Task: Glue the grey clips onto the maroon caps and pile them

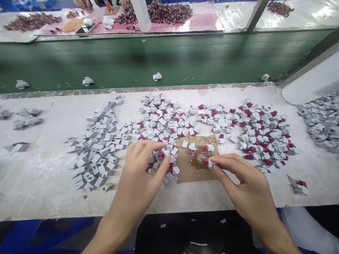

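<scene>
My right hand pinches a small light-grey plastic part with a dark-red end between thumb and forefinger. Its red end points left, over a wet, glossy ring-shaped spot on a brown cardboard piece. Several other small grey and red parts lie on the cardboard's upper half. My left hand is at the cardboard's left side, thumb and forefinger apart around loose parts at the edge of the middle heap of grey and red parts.
A heap of plain grey parts lies left, another heap with red pieces right, more grey parts far right. Beyond runs a green conveyor belt bearing scattered small clusters. A white tube slants in right. A co-worker's hands show across.
</scene>
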Available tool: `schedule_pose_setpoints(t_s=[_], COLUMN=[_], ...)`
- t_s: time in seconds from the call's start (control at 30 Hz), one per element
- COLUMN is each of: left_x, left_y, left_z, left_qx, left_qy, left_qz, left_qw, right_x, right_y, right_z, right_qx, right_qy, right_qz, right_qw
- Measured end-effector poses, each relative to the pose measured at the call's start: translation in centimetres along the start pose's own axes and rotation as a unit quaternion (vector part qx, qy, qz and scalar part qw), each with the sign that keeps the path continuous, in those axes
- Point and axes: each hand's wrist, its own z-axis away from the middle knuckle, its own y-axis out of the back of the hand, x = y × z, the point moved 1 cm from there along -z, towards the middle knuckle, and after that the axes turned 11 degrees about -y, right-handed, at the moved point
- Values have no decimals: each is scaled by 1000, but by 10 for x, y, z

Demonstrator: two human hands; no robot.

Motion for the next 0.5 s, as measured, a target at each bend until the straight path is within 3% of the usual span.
schedule_pose_setpoints(t_s=[0.17, 0.37, 0.5], left_x=[14, 11, 12], left_y=[-28, -53, -53], left_z=[-18, -35, -35], left_qx=[-40, -69, -56], left_qy=[-98, -113, -112], left_qz=[-96, -170, -162], left_qw=[990, 977, 979], right_x=[-3, -2, -1], right_y=[1, -2, -1], right_z=[0, 0, 2], right_qx=[9, 10, 8], right_qy=[2, -5, -11], right_qz=[-4, -13, -12], right_qw=[1000, 1000, 1000])
